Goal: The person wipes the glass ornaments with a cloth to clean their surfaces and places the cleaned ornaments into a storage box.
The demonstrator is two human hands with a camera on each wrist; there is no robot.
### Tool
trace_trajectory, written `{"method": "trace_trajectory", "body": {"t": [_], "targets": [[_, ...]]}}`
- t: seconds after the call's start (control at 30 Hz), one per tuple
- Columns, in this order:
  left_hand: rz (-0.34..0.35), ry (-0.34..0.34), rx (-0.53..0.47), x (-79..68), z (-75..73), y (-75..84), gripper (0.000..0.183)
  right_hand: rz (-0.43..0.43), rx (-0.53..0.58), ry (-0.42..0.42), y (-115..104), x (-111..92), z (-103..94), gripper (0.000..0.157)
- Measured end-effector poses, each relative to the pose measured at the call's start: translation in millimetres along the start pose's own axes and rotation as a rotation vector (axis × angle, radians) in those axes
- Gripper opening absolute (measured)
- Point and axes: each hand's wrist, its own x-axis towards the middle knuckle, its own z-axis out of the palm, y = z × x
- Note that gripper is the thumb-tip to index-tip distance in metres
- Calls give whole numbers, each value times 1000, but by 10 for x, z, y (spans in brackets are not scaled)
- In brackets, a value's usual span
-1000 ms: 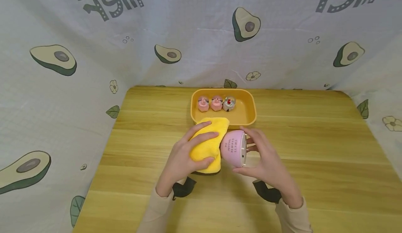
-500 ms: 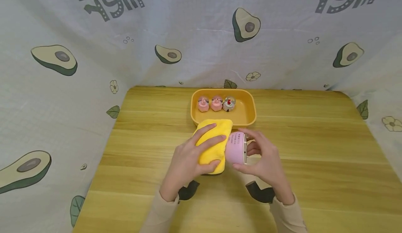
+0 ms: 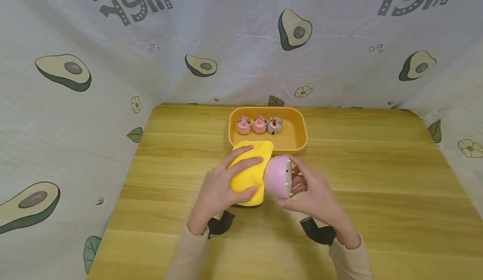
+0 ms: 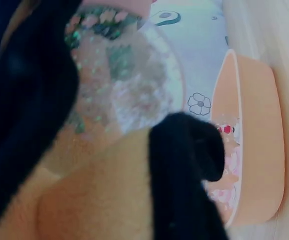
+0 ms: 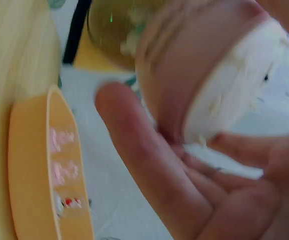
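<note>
A snow globe lies tipped sideways between the hands, its pink-purple base and pale underside facing right. In the left wrist view its clear dome shows glitter and small flowers inside. The left hand grips a yellow cloth spread over the dome, fingers on top and thumb at the near side. At the base, the right hand holds the rim between thumb and fingers, with the other fingers curled behind. The right wrist view shows the base's white underside close to the palm.
Just beyond the hands is an orange-yellow tray. A row of small globes, two pink and one white with red, sits in it. The wooden table meets an avocado-print curtain at the back.
The snow globe has turned in the hands; lettering seen on its base earlier is out of sight now. Both hands and the cloth shifted right, then back left.
</note>
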Motion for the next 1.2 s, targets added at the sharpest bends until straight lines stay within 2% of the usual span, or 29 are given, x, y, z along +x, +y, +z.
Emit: {"method": "trace_trajectory", "body": {"t": [0.1, 0.2, 0.33, 0.47, 0.57, 0.63, 0.73, 0.77, 0.83, 0.87, 0.93, 1.1, 1.2], "targets": [[-16, -30, -79, 1, -38, -35, 53, -108, -100, -22, 23, 12, -33, 98], [-14, -49, -109, 2, -57, -45, 52, -222, -177, 13, 50, 29, -49, 98], [-7, -57, -94, -9, -58, -27, 52, -318, -168, 58, 70, 45, -44, 92], [12, -41, -2, -19, -34, 16, 52, -335, -120, 138, 98, 48, 2, 90], [41, -7, 93, -30, -6, 52, 53, -249, -56, 192, 114, 42, 59, 82], [61, 20, 160, -36, 10, 81, 52, -130, -9, 217, 102, 37, 98, 67], [90, 57, 234, -42, 31, 115, 51, 93, 121, 211, 59, 32, 142, 43], [95, 68, 251, -43, 35, 123, 51, 150, 157, 205, 49, 33, 150, 37], [100, 81, 253, -42, 34, 126, 51, 212, 197, 185, 24, 32, 154, 33], [98, 83, 239, -39, 28, 121, 52, 212, 210, 168, 18, 29, 146, 35], [80, 71, 188, -31, 3, 101, 53, 150, 199, 123, 13, 20, 103, 46], [18, 16, -10, -10, -103, 28, 55, -110, 95, -17, 20, -10, -10, 98], [9, -11, -70, -6, -140, 9, 55, -202, -48, -19, 28, -12, -27, 104]]}}
